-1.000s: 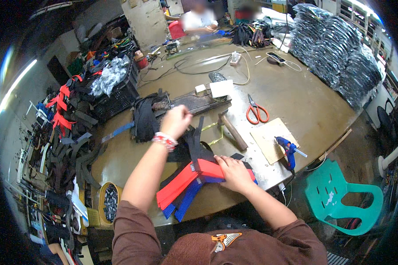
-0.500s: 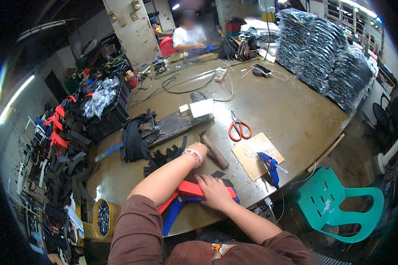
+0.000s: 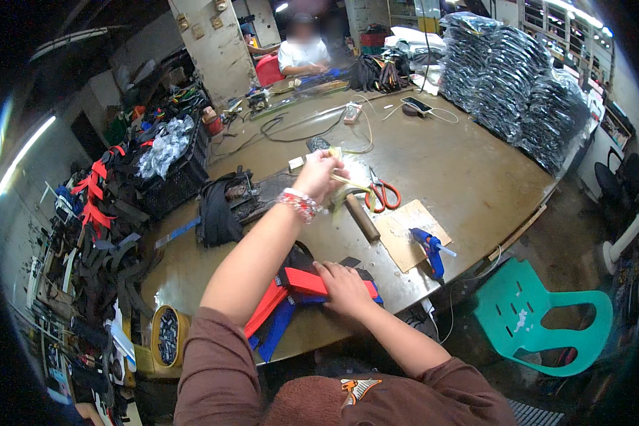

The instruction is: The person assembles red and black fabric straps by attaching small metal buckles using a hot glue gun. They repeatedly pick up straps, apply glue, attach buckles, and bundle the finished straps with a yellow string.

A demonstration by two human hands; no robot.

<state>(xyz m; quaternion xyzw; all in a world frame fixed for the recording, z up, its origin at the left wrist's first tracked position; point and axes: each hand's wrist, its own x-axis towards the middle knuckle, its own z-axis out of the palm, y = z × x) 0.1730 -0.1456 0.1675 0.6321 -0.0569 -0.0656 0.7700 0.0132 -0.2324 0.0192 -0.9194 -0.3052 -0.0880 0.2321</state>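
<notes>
On the brown surface, the bundle of red and blue straps is laid near the front edge. Its right end is covered by the right hand, fingers extended; whether it is gripped cannot be told. By the raised left hand, a blurred yellow strip is pinched.
</notes>
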